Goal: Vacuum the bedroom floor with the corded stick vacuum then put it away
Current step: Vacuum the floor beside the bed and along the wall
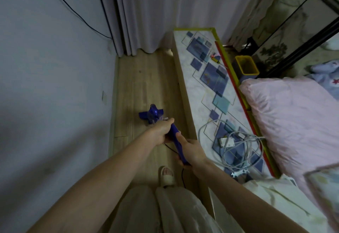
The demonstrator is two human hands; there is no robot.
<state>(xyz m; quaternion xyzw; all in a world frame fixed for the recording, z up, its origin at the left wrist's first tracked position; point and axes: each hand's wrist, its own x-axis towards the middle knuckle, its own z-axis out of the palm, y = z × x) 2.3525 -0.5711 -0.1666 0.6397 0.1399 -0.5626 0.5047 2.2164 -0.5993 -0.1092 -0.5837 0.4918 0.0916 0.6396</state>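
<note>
Room: narrow strip of wood floor (146, 85) between a pale wall (55, 67) and a long patterned bench (211, 78); curtains (146, 12) hang at the far end.
Vacuum: blue stick vacuum (176, 139) slants down and away from the hands; its head (151, 116) sits on the floor just beyond the left hand.
Left hand: left hand (161, 131) wrapped round the upper stick, fingers curled on it.
Right hand: right hand (192, 151) grips the handle, nearer the body, just behind the left hand.
Cord: thin black cord (182, 174) drops from below the right hand to the floor.
Foot: pale slipper (166, 175) on the floor under the hands.
Right of hands: grey coiled cable (244, 152) with a white plug block (227, 141) lies on the bench.
Farther right: pink pillow (293, 122) on the bed beside the bench.
Beyond pillow: yellow-rimmed bin (246, 65), framed panels (302, 30) leaning behind it.
Wall: black cable (77, 14) runs down toward the curtains.
</note>
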